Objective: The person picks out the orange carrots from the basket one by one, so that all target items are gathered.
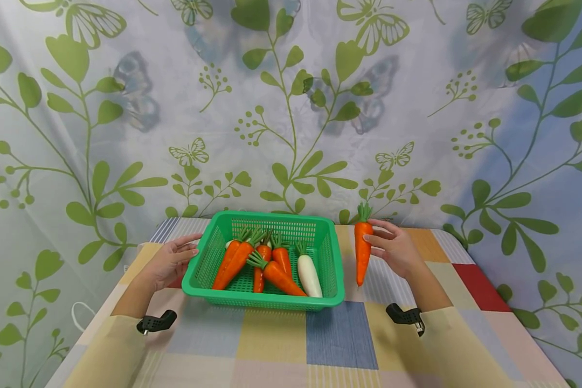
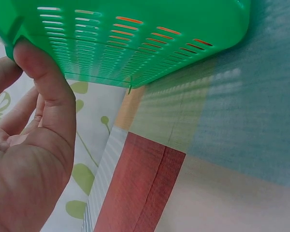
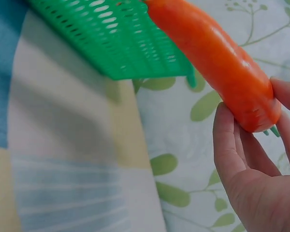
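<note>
A green plastic basket (image 1: 264,303) stands on the checked tablecloth and holds several orange carrots (image 1: 233,262) and one white radish (image 1: 309,275). My left hand (image 1: 177,257) rests against the basket's left rim with straight fingers. In the left wrist view the thumb (image 2: 43,82) presses on the basket wall (image 2: 135,29). My right hand (image 1: 385,245) pinches another carrot (image 1: 362,252) near its leafy top and holds it upright, tip down, just right of the basket. The right wrist view shows this carrot (image 3: 208,53) between the fingers (image 3: 229,145), beside the basket's corner (image 3: 111,43).
The checked cloth (image 1: 339,334) covers a small table whose left and right edges lie close to my forearms. A leaf-and-butterfly curtain (image 1: 291,108) hangs right behind the table. Black camera mounts sit on my left wrist (image 1: 156,322) and right wrist (image 1: 407,315).
</note>
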